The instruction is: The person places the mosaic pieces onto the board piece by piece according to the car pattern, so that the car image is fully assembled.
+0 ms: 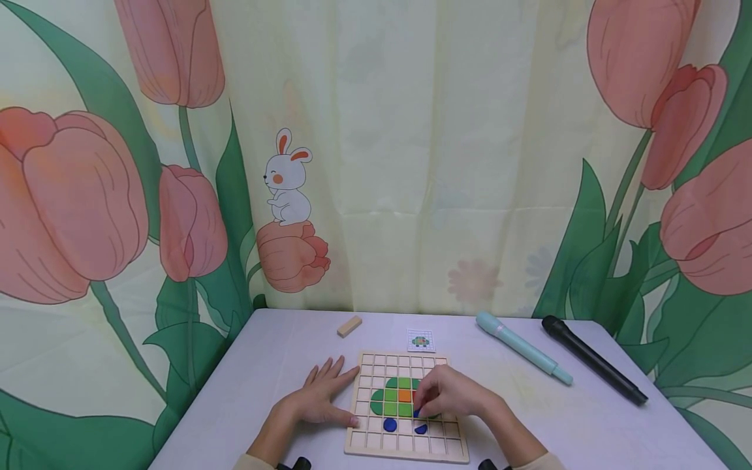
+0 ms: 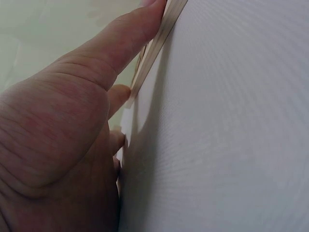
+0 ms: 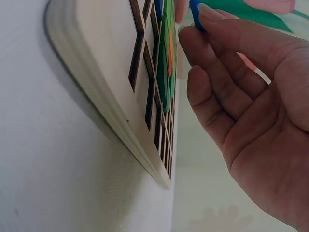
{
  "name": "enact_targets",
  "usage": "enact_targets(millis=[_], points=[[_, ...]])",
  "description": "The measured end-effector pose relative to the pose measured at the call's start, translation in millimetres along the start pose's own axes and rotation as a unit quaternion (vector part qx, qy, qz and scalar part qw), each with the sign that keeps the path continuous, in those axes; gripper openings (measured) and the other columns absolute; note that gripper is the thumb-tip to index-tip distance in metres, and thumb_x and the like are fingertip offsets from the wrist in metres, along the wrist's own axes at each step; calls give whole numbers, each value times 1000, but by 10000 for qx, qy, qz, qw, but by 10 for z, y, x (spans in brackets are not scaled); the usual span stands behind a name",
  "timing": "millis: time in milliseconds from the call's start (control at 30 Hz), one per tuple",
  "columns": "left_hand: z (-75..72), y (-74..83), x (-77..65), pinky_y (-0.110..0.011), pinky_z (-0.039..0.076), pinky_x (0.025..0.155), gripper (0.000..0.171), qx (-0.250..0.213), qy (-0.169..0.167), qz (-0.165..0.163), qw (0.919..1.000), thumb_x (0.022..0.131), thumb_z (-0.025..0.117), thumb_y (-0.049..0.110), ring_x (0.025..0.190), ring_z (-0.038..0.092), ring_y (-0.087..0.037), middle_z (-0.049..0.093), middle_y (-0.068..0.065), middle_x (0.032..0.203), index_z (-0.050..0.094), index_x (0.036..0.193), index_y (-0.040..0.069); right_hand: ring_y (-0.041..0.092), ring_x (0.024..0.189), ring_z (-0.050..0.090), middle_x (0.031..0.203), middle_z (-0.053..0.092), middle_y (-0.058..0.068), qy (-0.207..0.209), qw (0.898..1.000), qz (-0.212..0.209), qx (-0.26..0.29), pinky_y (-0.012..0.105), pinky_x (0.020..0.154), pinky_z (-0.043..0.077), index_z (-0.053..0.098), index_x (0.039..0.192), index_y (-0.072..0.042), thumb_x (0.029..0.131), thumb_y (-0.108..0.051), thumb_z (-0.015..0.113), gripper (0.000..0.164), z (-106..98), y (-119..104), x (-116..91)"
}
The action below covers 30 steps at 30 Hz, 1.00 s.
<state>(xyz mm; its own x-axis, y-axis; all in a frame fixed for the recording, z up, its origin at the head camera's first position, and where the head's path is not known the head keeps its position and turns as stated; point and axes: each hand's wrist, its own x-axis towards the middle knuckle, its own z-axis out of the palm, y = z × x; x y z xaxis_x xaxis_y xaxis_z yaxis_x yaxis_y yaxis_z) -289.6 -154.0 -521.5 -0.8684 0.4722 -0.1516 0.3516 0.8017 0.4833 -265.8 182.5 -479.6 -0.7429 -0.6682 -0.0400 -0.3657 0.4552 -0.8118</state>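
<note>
A wooden grid board (image 1: 405, 448) lies flat, its middle cells filled with green pieces (image 1: 390, 395) and an orange square (image 1: 405, 395). Between thumb and fingertips my right hand (image 1: 457, 391) pinches a small blue piece (image 3: 195, 14), held over the board's right half; its full shape is hidden. My left hand (image 1: 320, 396) rests at the board's left edge, fingers spread, thumb touching the rim. Below the green shape sit a blue round piece (image 1: 390, 425) and a blue half-round piece (image 1: 420, 429). In the left wrist view, the left thumb (image 2: 128, 38) lies against the board's edge.
Behind the board are a small picture card (image 1: 420, 340) and a wooden block (image 1: 349, 326). To the right lie a light-teal marker-like stick (image 1: 523, 347) and a black stick (image 1: 593, 359). A printed curtain (image 1: 388, 163) hangs behind the table.
</note>
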Motion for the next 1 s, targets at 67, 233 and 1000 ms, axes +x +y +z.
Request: enact_targets(millis=[67, 233, 1000], points=[[0, -3, 1, -70, 3, 126, 111, 8, 0, 9, 10000, 72, 77, 78, 162, 3, -41, 14, -16, 175, 36, 163, 30, 4, 75, 65, 91, 79, 4, -28, 10000, 54, -6, 18, 73, 56, 82, 92, -8, 86, 1, 81, 10, 10, -14, 1], [-1, -5, 0, -70, 3, 126, 111, 12, 3, -1, 10000, 72, 76, 78, 163, 3, -41, 14, -16, 175, 36, 163, 30, 4, 75, 65, 89, 79, 1, -113, 9999, 108, -56, 17, 74, 56, 82, 91, -10, 86, -1, 82, 10, 35, -31, 18], [5, -6, 14, -70, 2, 126, 110, 15, -15, -24, 10000, 72, 77, 78, 163, 2, -41, 14, -16, 175, 35, 163, 31, 1, 70, 62, 82, 77, 0, -224, 9992, 222, -259, 17, 69, 55, 82, 87, -10, 85, 5, 80, 16, 115, -59, 32]])
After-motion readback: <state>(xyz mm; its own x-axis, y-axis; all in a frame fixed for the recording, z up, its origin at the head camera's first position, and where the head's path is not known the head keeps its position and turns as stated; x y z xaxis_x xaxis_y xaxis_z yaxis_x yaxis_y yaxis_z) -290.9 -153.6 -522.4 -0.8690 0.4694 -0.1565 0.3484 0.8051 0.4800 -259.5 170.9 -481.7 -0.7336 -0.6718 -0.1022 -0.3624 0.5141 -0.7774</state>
